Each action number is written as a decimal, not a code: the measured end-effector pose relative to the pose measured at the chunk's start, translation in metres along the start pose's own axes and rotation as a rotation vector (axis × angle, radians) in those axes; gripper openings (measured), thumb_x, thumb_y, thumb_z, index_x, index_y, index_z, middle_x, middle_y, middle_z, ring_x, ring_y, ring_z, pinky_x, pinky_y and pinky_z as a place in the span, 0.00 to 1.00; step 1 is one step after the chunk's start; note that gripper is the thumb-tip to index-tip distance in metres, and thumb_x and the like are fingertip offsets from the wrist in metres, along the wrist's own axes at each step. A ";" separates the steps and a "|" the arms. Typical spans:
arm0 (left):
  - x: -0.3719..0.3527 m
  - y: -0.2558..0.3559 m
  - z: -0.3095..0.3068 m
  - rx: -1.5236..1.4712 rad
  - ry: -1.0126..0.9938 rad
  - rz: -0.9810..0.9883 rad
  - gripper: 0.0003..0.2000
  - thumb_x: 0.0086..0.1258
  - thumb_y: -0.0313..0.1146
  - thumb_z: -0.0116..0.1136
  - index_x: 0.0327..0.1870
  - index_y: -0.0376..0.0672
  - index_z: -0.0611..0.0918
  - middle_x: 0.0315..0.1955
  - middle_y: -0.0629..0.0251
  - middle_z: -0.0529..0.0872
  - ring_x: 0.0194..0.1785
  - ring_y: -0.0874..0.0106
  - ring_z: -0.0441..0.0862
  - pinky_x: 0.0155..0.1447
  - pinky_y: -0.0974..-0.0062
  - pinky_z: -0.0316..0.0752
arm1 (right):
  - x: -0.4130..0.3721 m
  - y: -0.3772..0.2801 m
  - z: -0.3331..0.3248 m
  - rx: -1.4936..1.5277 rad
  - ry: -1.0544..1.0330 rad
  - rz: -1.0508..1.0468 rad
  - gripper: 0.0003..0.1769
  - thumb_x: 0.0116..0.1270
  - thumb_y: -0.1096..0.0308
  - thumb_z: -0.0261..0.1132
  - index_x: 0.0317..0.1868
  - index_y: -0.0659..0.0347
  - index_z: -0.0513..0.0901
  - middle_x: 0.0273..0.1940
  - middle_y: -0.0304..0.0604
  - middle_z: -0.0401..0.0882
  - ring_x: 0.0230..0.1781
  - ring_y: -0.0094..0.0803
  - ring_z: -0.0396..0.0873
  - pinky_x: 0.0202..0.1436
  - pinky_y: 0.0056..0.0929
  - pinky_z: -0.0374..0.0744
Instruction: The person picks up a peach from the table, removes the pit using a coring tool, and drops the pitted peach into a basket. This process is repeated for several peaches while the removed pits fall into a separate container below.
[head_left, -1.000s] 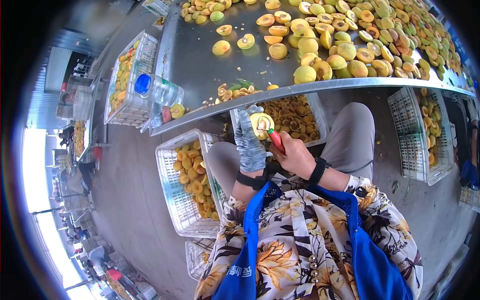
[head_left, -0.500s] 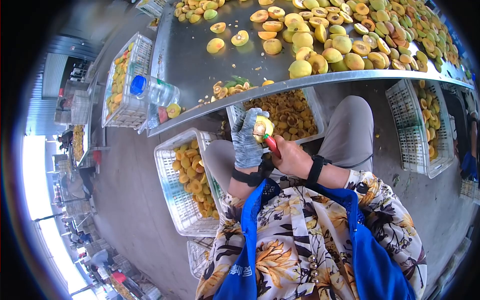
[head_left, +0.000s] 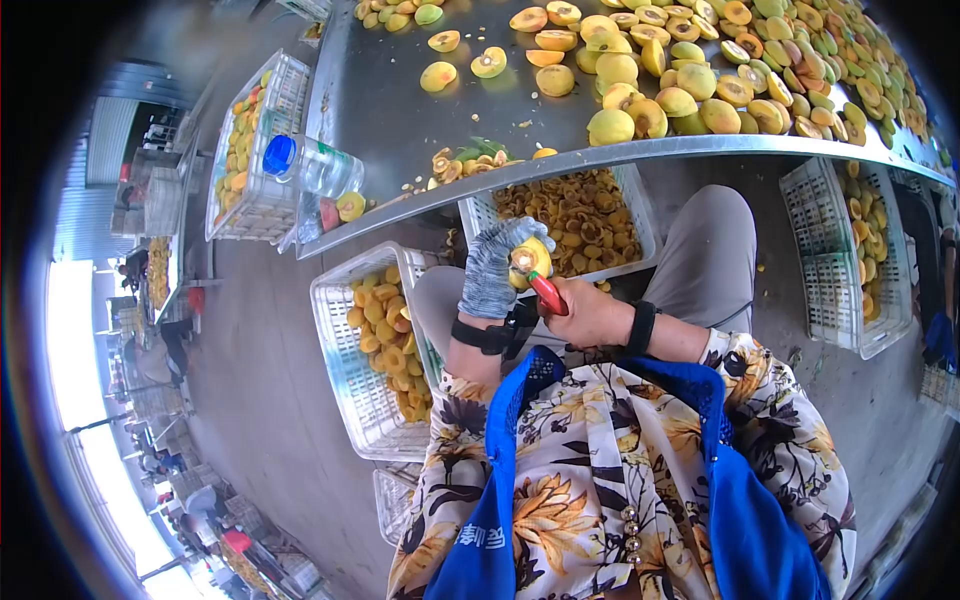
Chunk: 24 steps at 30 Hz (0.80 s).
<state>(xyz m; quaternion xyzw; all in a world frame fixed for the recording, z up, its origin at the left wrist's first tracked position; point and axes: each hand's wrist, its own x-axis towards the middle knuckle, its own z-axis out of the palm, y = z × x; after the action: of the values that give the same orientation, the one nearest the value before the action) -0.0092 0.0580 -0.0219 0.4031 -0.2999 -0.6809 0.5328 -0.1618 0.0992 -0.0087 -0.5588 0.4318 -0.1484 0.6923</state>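
My left hand (head_left: 491, 272), in a grey glove, is closed around a halved yellow fruit (head_left: 527, 262) with its cut face turned up. My bare right hand (head_left: 588, 314) grips a red-handled tool (head_left: 547, 293) with a green collar. The tool's front end meets the fruit, and its tip is hidden there. Both hands are above my lap, just in front of a white crate (head_left: 646, 215) of hollowed fruit pieces under the table edge.
The metal table (head_left: 400, 130) bears many fruit halves and a blue-capped bottle (head_left: 325, 168). A white crate of fruit pieces (head_left: 345, 385) stands left of my legs, another crate (head_left: 826, 262) at right, and a fruit-filled crate (head_left: 283, 105) at upper left. People and crates show far left.
The view has shifted slightly. My left fingers have curled further over the fruit, and its cut face appears at a different angle. Both hands keep their hold.
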 end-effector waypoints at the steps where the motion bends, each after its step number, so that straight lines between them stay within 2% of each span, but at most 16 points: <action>1: 0.001 0.000 -0.001 -0.034 -0.019 -0.087 0.12 0.62 0.35 0.59 0.38 0.33 0.79 0.31 0.56 0.82 0.32 0.65 0.82 0.31 0.70 0.79 | -0.005 -0.006 -0.002 0.037 -0.049 0.074 0.08 0.57 0.74 0.55 0.39 0.60 0.69 0.18 0.37 0.69 0.12 0.21 0.69 0.13 0.24 0.68; 5: -0.006 0.010 0.000 0.018 -0.084 -0.010 0.12 0.63 0.36 0.58 0.37 0.35 0.79 0.30 0.54 0.82 0.32 0.63 0.82 0.31 0.70 0.79 | -0.006 -0.007 -0.011 0.276 -0.204 0.049 0.09 0.59 0.75 0.56 0.41 0.59 0.69 0.17 0.34 0.67 0.09 0.17 0.63 0.08 0.20 0.63; 6: -0.005 0.010 0.000 -0.088 -0.148 0.006 0.12 0.61 0.36 0.61 0.36 0.35 0.80 0.29 0.52 0.82 0.28 0.65 0.81 0.31 0.73 0.79 | -0.007 -0.008 -0.011 0.431 -0.334 0.101 0.09 0.60 0.75 0.56 0.42 0.59 0.69 0.16 0.33 0.65 0.09 0.17 0.63 0.08 0.19 0.62; 8: -0.009 0.010 0.001 -0.191 -0.180 -0.045 0.12 0.61 0.37 0.61 0.36 0.36 0.80 0.30 0.54 0.82 0.28 0.64 0.81 0.30 0.72 0.79 | -0.005 -0.003 -0.006 0.647 -0.530 0.130 0.10 0.63 0.77 0.56 0.44 0.59 0.69 0.16 0.32 0.61 0.09 0.16 0.60 0.09 0.17 0.59; 11: -0.005 0.000 -0.003 -0.355 -0.206 -0.100 0.12 0.62 0.39 0.60 0.36 0.39 0.79 0.32 0.58 0.81 0.30 0.63 0.81 0.30 0.68 0.79 | -0.002 0.000 0.000 0.772 -0.534 0.118 0.10 0.62 0.77 0.56 0.44 0.59 0.69 0.16 0.32 0.61 0.09 0.16 0.58 0.09 0.18 0.58; 14: 0.002 -0.002 0.001 -0.368 0.069 -0.084 0.11 0.65 0.40 0.55 0.41 0.43 0.78 0.34 0.61 0.81 0.33 0.65 0.80 0.30 0.67 0.79 | 0.010 0.004 -0.004 0.887 -0.575 0.115 0.09 0.63 0.76 0.55 0.44 0.57 0.69 0.16 0.31 0.59 0.09 0.16 0.57 0.10 0.18 0.58; 15: 0.007 -0.004 -0.004 -0.365 0.071 -0.074 0.11 0.65 0.40 0.55 0.41 0.43 0.78 0.34 0.61 0.81 0.33 0.65 0.80 0.30 0.67 0.79 | 0.014 0.006 -0.004 0.977 -0.596 0.106 0.09 0.63 0.76 0.55 0.44 0.56 0.70 0.16 0.30 0.59 0.10 0.15 0.57 0.10 0.17 0.59; 16: 0.013 -0.007 -0.011 -0.423 0.183 -0.096 0.11 0.65 0.41 0.56 0.40 0.44 0.77 0.33 0.62 0.81 0.33 0.66 0.80 0.28 0.69 0.78 | 0.008 0.000 -0.003 0.935 -0.577 -0.001 0.09 0.65 0.76 0.54 0.45 0.55 0.70 0.16 0.29 0.58 0.10 0.15 0.55 0.10 0.17 0.59; 18: 0.013 -0.004 -0.024 -0.518 0.400 -0.145 0.11 0.64 0.43 0.56 0.39 0.46 0.75 0.32 0.63 0.80 0.30 0.67 0.80 0.23 0.73 0.75 | 0.003 -0.005 -0.010 0.931 -0.622 -0.075 0.09 0.66 0.75 0.54 0.45 0.55 0.70 0.16 0.29 0.57 0.09 0.15 0.55 0.10 0.17 0.59; 19: 0.010 0.002 -0.039 -0.487 0.367 -0.092 0.13 0.62 0.45 0.57 0.40 0.48 0.76 0.32 0.63 0.80 0.29 0.67 0.80 0.19 0.76 0.72 | 0.003 -0.006 -0.014 0.934 -0.650 -0.156 0.09 0.66 0.75 0.53 0.46 0.54 0.70 0.16 0.29 0.56 0.09 0.15 0.55 0.11 0.17 0.59; 20: 0.004 0.008 -0.054 -0.392 0.356 0.006 0.14 0.62 0.46 0.57 0.40 0.46 0.76 0.32 0.64 0.80 0.31 0.67 0.79 0.23 0.77 0.72 | 0.005 -0.002 -0.019 0.945 -0.585 -0.117 0.08 0.66 0.77 0.53 0.45 0.59 0.70 0.16 0.31 0.59 0.09 0.16 0.56 0.10 0.18 0.58; 21: -0.004 0.017 -0.066 -0.300 0.338 0.101 0.15 0.62 0.46 0.56 0.39 0.44 0.77 0.32 0.64 0.81 0.32 0.67 0.79 0.27 0.78 0.73 | 0.010 -0.002 -0.023 0.866 -0.494 -0.115 0.07 0.66 0.76 0.53 0.44 0.58 0.70 0.18 0.30 0.60 0.09 0.15 0.57 0.10 0.17 0.60; 23: -0.026 0.044 -0.088 -0.241 0.333 0.186 0.13 0.63 0.40 0.57 0.43 0.44 0.77 0.33 0.65 0.81 0.34 0.67 0.79 0.31 0.76 0.75 | 0.038 0.011 -0.034 0.307 -0.273 -0.009 0.07 0.64 0.73 0.55 0.42 0.61 0.70 0.19 0.38 0.69 0.12 0.28 0.69 0.15 0.28 0.69; 24: -0.033 0.047 -0.112 -0.132 0.545 0.291 0.12 0.63 0.37 0.58 0.45 0.43 0.77 0.35 0.64 0.81 0.36 0.68 0.80 0.33 0.75 0.76 | 0.056 0.048 -0.037 -0.286 -0.013 -0.109 0.10 0.62 0.71 0.57 0.42 0.63 0.70 0.22 0.45 0.73 0.18 0.37 0.73 0.22 0.35 0.73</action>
<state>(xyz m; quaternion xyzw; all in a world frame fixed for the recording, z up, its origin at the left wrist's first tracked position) 0.1139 0.0801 -0.0305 0.4885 -0.1557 -0.4824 0.7102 -0.1712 0.0526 -0.0767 -0.6754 0.4132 -0.1191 0.5991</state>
